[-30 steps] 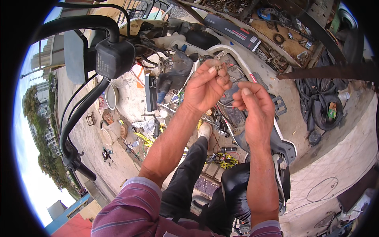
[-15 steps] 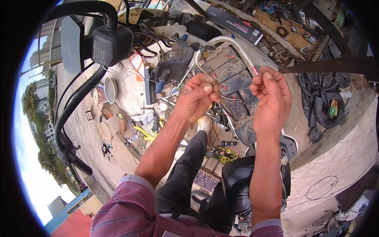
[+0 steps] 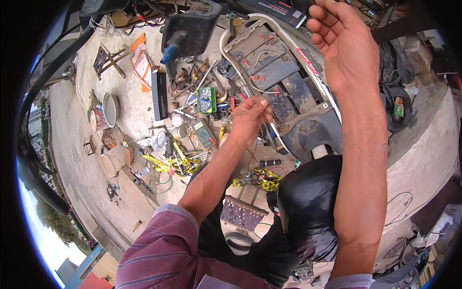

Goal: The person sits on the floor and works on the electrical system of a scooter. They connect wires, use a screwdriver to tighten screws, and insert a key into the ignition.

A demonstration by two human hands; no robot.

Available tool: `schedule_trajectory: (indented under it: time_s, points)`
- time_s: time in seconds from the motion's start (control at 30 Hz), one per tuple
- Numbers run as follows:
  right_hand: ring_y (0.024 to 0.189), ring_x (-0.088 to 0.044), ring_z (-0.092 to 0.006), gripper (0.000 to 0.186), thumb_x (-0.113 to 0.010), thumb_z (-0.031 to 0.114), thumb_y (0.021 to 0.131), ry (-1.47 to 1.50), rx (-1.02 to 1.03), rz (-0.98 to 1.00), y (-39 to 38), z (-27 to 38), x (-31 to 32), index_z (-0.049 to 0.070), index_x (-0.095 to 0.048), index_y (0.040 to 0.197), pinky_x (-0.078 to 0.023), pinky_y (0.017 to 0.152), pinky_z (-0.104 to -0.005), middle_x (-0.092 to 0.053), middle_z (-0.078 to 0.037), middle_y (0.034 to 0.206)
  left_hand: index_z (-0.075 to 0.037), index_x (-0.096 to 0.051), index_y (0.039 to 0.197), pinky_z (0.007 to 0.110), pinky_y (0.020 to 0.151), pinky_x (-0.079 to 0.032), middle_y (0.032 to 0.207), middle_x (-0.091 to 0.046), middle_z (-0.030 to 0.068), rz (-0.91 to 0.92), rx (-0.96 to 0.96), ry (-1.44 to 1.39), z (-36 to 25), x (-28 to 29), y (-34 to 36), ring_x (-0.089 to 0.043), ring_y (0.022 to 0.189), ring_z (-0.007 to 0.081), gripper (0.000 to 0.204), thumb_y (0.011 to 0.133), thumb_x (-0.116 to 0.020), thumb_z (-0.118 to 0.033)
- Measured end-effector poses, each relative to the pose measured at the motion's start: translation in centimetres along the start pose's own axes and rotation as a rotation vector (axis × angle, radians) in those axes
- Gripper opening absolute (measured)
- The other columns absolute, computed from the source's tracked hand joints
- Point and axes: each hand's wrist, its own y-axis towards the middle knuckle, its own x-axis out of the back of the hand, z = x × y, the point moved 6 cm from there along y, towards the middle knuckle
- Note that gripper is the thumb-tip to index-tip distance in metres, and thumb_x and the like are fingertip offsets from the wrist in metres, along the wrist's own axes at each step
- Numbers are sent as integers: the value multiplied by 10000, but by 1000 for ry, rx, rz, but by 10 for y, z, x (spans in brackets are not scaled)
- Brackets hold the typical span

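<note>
My left hand is closed in a pinch over the near left edge of the dark battery blocks. Anything between its fingertips is too small to make out. High on the right, my right hand has its fingers curled in, and the thumb and forefinger are partly cut off by the upper edge; whatever they pinch cannot be seen. The batteries sit in a vehicle's floor bay within a white curved body edge, with red terminals and thin wires on top. A thin white strip runs below my left hand.
Tools lie scattered on the ground at left, with a green multimeter, a green-rimmed case and a long black box. A grey basin stands farther left. A black seat bulges near my right forearm.
My right hand has risen up and right, away from my left hand. The left has shifted slightly down. The view has tilted, showing more of the tools and less of the handlebar and mirror.
</note>
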Motion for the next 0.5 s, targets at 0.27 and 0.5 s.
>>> schedule_trajectory:
  time_s: [0.27,0.5]
  points:
    - [778,-601,-99,276,-665,247,966,-1419,228,628,-70,-34,6,-15,-697,1048,-492,703,-268,-679,-27,844,-5,-678,1079,306,730,-585,926,-715,67,-112,52,218,29,32,15,-687,769,144,128,991,-699,-95]
    - [913,-689,-219,330,-619,225,997,-1794,444,719,-96,-25,32,-51,-649,1175,-535,901,-377,-733,-146,994,54,-662,1192,296,811,-589,1036,-725,118,86,-327,360,-53,24,-17,-713,885,171,237,981,-686,-51]
